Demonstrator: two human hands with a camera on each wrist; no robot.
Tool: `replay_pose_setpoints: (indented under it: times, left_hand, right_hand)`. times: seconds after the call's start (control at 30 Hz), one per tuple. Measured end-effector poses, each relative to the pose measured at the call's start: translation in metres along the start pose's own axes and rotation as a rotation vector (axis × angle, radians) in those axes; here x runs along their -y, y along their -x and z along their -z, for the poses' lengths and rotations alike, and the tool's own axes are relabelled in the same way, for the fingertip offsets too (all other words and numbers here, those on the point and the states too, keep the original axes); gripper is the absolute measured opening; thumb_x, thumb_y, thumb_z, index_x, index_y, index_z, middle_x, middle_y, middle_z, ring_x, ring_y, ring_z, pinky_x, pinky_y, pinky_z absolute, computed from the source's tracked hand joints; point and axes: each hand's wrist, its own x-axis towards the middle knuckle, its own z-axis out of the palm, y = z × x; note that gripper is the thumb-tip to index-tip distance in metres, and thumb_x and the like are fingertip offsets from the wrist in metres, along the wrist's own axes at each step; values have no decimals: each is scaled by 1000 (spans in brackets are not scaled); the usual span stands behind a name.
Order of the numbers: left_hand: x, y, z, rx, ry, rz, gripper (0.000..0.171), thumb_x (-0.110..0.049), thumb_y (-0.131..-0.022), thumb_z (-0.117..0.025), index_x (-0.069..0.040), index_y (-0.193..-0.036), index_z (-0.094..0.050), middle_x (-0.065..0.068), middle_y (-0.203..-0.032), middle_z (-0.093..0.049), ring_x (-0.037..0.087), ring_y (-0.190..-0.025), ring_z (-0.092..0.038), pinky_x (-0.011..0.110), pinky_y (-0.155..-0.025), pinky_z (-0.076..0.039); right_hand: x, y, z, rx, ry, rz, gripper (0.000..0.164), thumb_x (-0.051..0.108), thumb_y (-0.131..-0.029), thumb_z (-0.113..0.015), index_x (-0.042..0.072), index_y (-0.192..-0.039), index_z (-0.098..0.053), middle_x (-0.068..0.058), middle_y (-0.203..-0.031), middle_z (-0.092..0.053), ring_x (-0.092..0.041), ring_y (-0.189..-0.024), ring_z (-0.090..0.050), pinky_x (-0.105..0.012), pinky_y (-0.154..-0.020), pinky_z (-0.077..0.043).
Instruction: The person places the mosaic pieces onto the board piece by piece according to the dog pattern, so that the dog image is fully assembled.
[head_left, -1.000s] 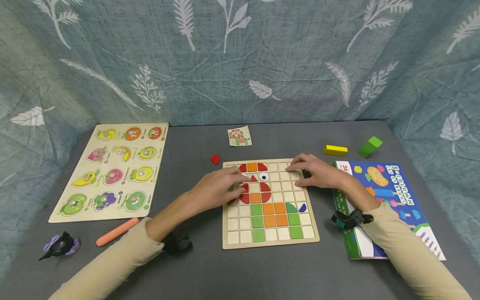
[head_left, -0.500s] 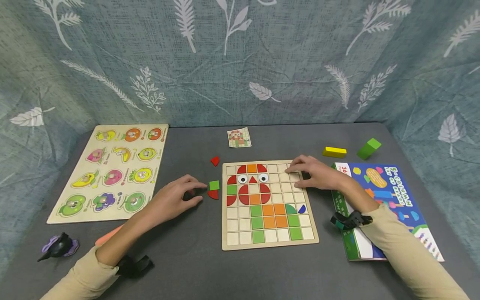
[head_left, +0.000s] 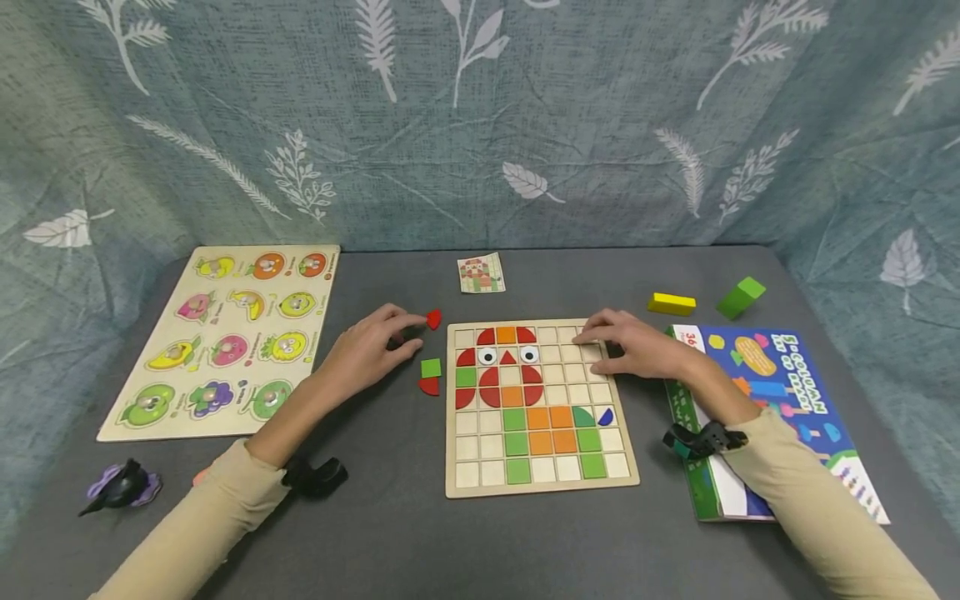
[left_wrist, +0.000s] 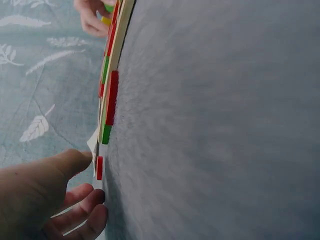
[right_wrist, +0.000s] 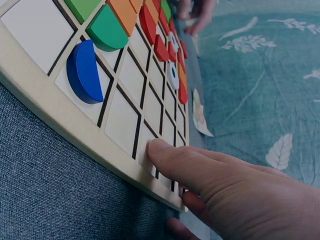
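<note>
My left hand (head_left: 372, 347) reaches beside a small red tile (head_left: 434, 319) on the table, its index fingertip touching or almost touching it. In the left wrist view thumb and fingers (left_wrist: 80, 207) stand apart, with that tile between thumb and fingers but not pinched. Just below lie a green square tile (head_left: 431, 368) and a red quarter-round tile (head_left: 430, 386). The wooden grid board (head_left: 471, 450) carries red, orange, green and eye tiles, plus a blue half-round tile (right_wrist: 85, 72) lying askew in its cell. My right hand (head_left: 636, 345) rests on the board's upper right edge, fingers spread.
A small pattern card (head_left: 481, 273) lies behind the board. A fruit puzzle board (head_left: 315, 333) is at left, near a black-and-purple object (head_left: 123, 486) and a partly covered orange stick. At right are a box (head_left: 780, 400), a yellow block (head_left: 671, 303) and a green block (head_left: 741, 297).
My left hand has left the board, where an eye tile now shows on the left, moved left to the loose tiles, then up to the small red one. The right hand stays put.
</note>
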Motion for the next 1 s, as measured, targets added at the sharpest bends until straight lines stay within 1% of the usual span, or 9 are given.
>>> replay_pose_setpoints:
  times: [0.1, 0.2, 0.33, 0.5, 0.6, 0.67, 0.8, 0.93, 1.0]
  left_hand:
    - [1, -14, -2, 56, -24, -26, 46, -28, -91, -68, -16, -135, -58, 11, -124, -58, 22, -93, -63, 39, -69, -51]
    - [3, -25, -3, 119, -57, -62, 49, -30, -92, -66, -19, -139, -54, 12, -127, -56, 24, -95, -61, 38, -67, -49]
    - [7, -32, -4, 155, -47, -75, 45, -28, -94, -65, -17, -137, -57, 12, -126, -54, 23, -90, -59, 36, -64, -46]
    - [11, -34, -4, 162, 36, -46, 37, -18, -95, -62, -10, -131, -61, 13, -122, -55, 25, -96, -58, 39, -76, -46]
    - [9, -37, -2, 163, 73, -24, 33, -12, -95, -61, -7, -128, -63, 13, -116, -58, 25, -97, -58, 40, -79, -46]
    - [6, -38, 1, 172, 72, -5, 32, -12, -95, -62, -5, -126, -64, 13, -112, -58, 25, -94, -57, 39, -78, -46]
    - [0, -40, 3, 194, 38, 41, 29, -15, -94, -64, -3, -120, -65, 15, -112, -56, 25, -90, -55, 40, -77, -46]
    - [-11, -45, 5, 190, 12, 85, 29, -19, -93, -66, -1, -116, -65, 17, -113, -57, 26, -91, -57, 41, -79, -48]
    - [-24, -50, 5, 193, 31, 79, 29, -20, -93, -66, -1, -115, -65, 16, -113, -59, 26, -92, -58, 41, -79, -49]
  right_hand:
    - [0, 0, 0, -1, -2, 6, 43, 18, -90, -69, 8, -130, -61, -18, -133, -50, -34, -117, -46, -48, -91, -42]
    - [-1, 0, 0, -4, 4, 0, 43, 18, -90, -69, 8, -130, -61, -18, -133, -50, -33, -116, -46, -48, -90, -42]
    - [-1, 0, 0, -11, 11, 2, 42, 17, -89, -70, 8, -130, -61, -18, -133, -51, -33, -115, -47, -48, -90, -42]
    - [0, 0, 0, -4, 11, 4, 43, 17, -90, -69, 8, -130, -61, -18, -133, -50, -35, -117, -46, -49, -92, -42]
    - [0, 0, 0, -5, 10, 2, 42, 18, -90, -69, 8, -130, -61, -18, -133, -50, -35, -117, -46, -50, -92, -42]
    - [0, -1, 0, -5, 10, 2, 42, 17, -90, -69, 8, -130, -61, -18, -133, -50, -34, -116, -46, -49, -91, -42]
    - [0, -1, -1, -4, 13, 6, 42, 18, -90, -69, 8, -130, -61, -18, -133, -50, -33, -115, -46, -48, -90, -42]
    - [-1, 0, -1, -6, 15, 3, 42, 18, -90, -69, 8, -130, -61, -17, -132, -51, -32, -114, -47, -47, -89, -43]
    - [-1, -1, -1, -8, 17, 5, 42, 19, -90, -69, 8, -130, -61, -17, -132, -51, -32, -114, -47, -47, -89, -42]
